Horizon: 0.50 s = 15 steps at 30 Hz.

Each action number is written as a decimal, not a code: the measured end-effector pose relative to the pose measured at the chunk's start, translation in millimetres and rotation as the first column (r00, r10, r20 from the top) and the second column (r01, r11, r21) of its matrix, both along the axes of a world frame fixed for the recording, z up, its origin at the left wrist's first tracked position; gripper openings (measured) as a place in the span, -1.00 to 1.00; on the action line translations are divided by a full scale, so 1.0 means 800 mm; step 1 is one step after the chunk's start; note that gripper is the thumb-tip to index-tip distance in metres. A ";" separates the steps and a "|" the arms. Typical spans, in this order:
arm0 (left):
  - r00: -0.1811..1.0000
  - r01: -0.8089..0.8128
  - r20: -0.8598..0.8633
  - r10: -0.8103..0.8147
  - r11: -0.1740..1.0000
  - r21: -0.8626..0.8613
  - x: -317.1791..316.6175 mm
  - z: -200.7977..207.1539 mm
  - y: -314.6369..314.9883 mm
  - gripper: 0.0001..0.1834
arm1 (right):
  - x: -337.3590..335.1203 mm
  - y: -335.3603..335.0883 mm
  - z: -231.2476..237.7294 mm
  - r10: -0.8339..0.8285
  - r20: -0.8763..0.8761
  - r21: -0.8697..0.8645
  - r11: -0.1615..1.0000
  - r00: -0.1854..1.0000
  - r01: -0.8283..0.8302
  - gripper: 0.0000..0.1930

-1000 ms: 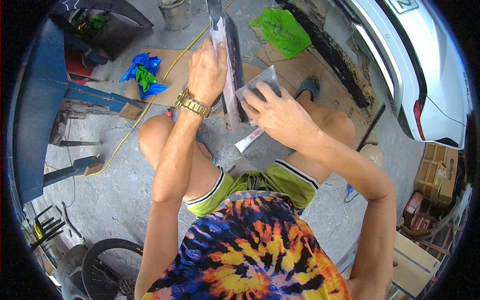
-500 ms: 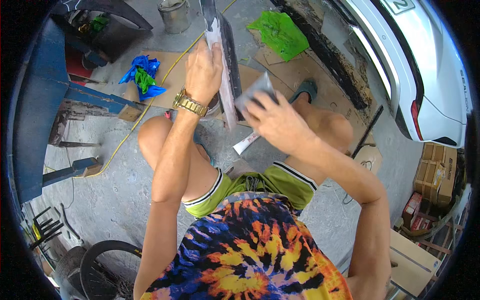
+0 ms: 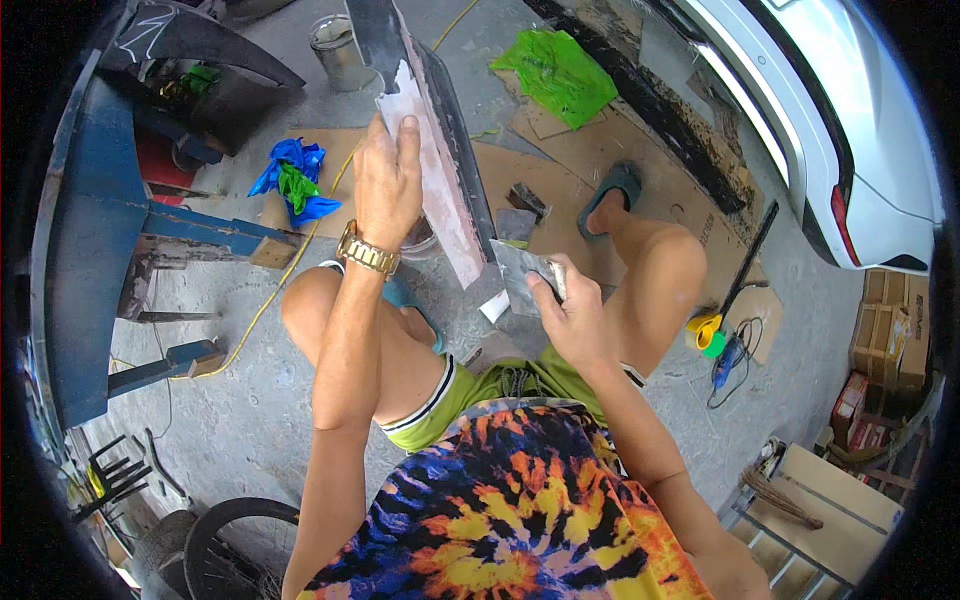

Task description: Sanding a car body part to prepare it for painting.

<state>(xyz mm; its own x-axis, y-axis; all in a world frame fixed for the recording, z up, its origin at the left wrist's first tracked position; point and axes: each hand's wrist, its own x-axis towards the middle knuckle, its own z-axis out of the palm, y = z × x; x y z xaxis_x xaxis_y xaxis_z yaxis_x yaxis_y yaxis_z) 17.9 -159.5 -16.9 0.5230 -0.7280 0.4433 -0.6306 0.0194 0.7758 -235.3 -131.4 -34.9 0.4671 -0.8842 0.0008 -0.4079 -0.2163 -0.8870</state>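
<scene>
My left hand [image 3: 388,185], with a gold watch at the wrist, is closed on the edge of a long dark panel [image 3: 455,160]. Pale pinkish filler coats a strip of the panel, which tilts with its lower end toward me. In my right hand [image 3: 577,315] is a flat grey metal putty scraper [image 3: 514,280], gripped between thumb and fingers just right of the panel's lower end. A white tube [image 3: 494,306] lies on the floor below, partly hidden by the scraper. Behind my left wrist a round container [image 3: 422,243] shows in part.
Cardboard [image 3: 560,235] covers floor between my feet. Blue steel stands [image 3: 95,250] are at left, with a yellow cord [image 3: 285,270] beside them. A metal can [image 3: 340,50] and green plastic sheet [image 3: 556,78] lie farther off. A white car [image 3: 850,130] is at right; a corded tool [image 3: 728,362] lies nearer.
My right hand has drawn back toward me and turned, bringing the scraper away from the panel's face. The panel has shifted slightly left and tilted.
</scene>
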 end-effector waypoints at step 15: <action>0.995 0.066 -0.063 -0.072 0.993 -0.095 -0.004 -0.013 -0.003 -0.60 | 0.006 0.011 -0.025 -0.091 0.074 -0.068 0.993 0.993 0.096 -0.88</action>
